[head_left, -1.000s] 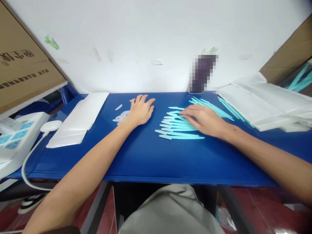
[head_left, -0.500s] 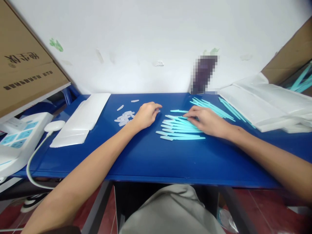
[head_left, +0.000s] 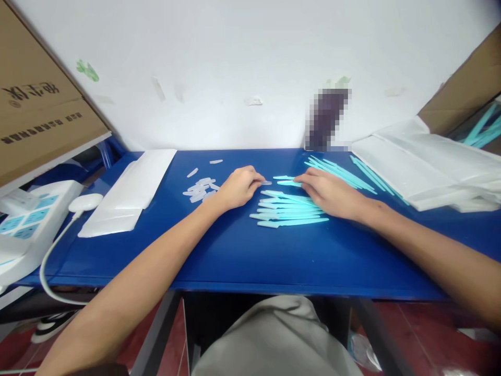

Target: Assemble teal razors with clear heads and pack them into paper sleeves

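Between the thumb and fingers of my left hand (head_left: 241, 187) is a small translucent blade cap (head_left: 266, 183). My right hand (head_left: 326, 189) pinches a turquoise eyebrow razor (head_left: 287, 183), its narrow end pointing left toward the cap; the two are a short gap apart. Another turquoise razor (head_left: 282, 177) lies just behind the held one. A fanned row of turquoise razors (head_left: 289, 211) rests on the table in front of my right hand. Left of my left hand lies a loose pile of translucent caps (head_left: 200, 189), with two stray caps behind it.
More razors (head_left: 340, 174) lie at the back right of the blue table (head_left: 235, 250), beside stacked clear plastic bags (head_left: 434, 167). A white sheet (head_left: 131, 190) and a power strip (head_left: 35, 224) with a plugged-in cable are on the left. Cardboard boxes (head_left: 43, 104) flank both sides; a white wall stands behind.
My left hand has moved right and now shows a cap at its fingertips. My right hand has drawn one razor back, away from the fanned row.
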Demonstrator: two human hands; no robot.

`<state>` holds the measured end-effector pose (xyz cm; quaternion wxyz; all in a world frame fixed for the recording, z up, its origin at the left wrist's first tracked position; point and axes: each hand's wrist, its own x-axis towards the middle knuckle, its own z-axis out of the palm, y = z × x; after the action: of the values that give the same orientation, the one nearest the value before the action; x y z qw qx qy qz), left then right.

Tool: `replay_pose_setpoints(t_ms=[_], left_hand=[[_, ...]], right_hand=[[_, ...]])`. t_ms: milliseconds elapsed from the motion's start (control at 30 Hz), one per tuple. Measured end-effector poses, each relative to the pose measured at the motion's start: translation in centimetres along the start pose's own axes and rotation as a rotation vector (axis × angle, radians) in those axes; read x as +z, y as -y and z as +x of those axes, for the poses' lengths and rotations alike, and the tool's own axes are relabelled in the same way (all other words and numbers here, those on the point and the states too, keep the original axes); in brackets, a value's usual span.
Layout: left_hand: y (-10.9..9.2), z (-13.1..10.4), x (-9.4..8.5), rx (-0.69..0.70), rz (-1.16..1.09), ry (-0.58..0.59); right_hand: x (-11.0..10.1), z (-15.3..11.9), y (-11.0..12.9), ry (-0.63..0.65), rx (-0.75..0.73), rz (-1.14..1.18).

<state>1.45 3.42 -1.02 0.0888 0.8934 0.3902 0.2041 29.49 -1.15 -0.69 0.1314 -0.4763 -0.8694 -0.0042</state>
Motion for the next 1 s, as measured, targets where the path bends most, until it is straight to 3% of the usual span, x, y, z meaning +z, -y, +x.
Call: replay_pose_setpoints(t_ms=[233, 500, 1000], left_hand=[[-0.3, 0.1, 0.2, -0.006, -0.032, -0.020], [-0.3, 0.2, 0.4, -0.079, -0.111, -0.088], [-0.6, 0.1, 0.6, -0.080, -0.110, -0.090]], right_hand=[[-1.0, -0.7, 1.5, 0.048, -0.092, -0.265], [-0.3, 0.1, 0.0, -0.130, -0.023, -0.043], [0.5, 0.6, -0.2, -0.152, -0.052, -0.007]])
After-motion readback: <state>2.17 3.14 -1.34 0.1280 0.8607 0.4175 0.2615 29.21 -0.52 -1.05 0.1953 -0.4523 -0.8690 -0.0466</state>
